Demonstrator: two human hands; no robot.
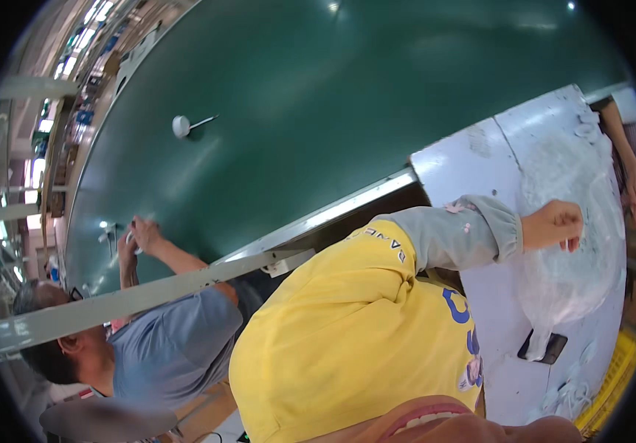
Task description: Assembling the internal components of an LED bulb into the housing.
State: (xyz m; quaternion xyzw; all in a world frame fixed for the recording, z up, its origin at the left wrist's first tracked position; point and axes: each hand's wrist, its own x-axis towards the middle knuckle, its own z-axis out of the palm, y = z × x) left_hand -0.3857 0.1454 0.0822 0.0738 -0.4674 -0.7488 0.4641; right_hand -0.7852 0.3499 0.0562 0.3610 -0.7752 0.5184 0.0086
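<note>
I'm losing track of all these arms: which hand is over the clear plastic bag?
The hand with the elastic-cuffed grey sleeve; the other visible hands have bare forearms.

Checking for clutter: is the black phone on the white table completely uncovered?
No, the narrow end of the clear plastic bag lies across part of the black phone.

We are in what looks like a factory workshop, since a long green worktop [318, 111] runs left of our right hand [555, 224], a co-worker [178, 340] works at it farther left behind a pale metal beam [141, 303], and a white worktable [499, 310] spreads under that hand.
</note>
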